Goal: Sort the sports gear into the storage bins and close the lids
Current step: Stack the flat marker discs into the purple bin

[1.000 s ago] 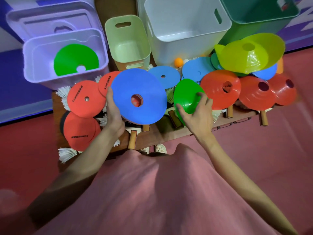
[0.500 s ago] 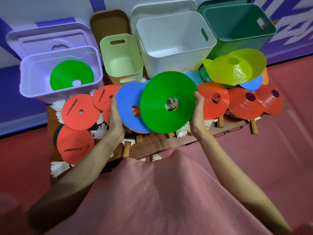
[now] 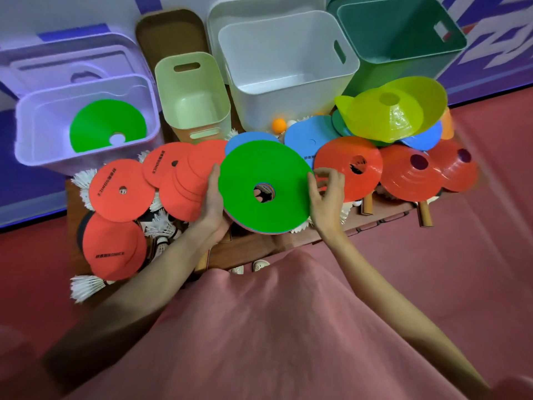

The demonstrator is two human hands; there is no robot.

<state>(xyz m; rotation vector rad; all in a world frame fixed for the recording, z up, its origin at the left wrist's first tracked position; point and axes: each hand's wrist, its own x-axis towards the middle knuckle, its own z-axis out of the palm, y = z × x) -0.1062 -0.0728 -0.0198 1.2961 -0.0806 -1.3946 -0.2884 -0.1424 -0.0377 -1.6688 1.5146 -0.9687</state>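
A flat green disc [image 3: 265, 168] lies on top of a blue disc, the two forming a small stack of flat discs over the low wooden table [image 3: 253, 249]. My left hand [image 3: 212, 203] grips the stack's left edge, thumb on top. At the green disc's right rim is my right hand [image 3: 327, 197]; its thumb side touches the rim and its fingers are loosely curled, holding nothing. Another green disc [image 3: 101, 125] lies in the lilac bin [image 3: 31, 151]. Red flat discs [image 3: 121, 189] lie to the left; red cones [image 3: 409, 174] and yellow-green cones [image 3: 386, 116] sit to the right.
Behind the table stand a pale green bin [image 3: 193, 82], a white bin [image 3: 288, 64] and a dark green bin [image 3: 403, 50], all open. The lilac lid [image 3: 66, 62] leans behind its bin. Shuttlecocks [image 3: 85, 287], an orange ball [image 3: 279, 124], blue discs [image 3: 311, 137] and paddle handles [image 3: 424, 217] crowd the table.
My right hand has brought the green disc over and laid it flat on the blue disc in my left hand, then loosened its hold on the rim.
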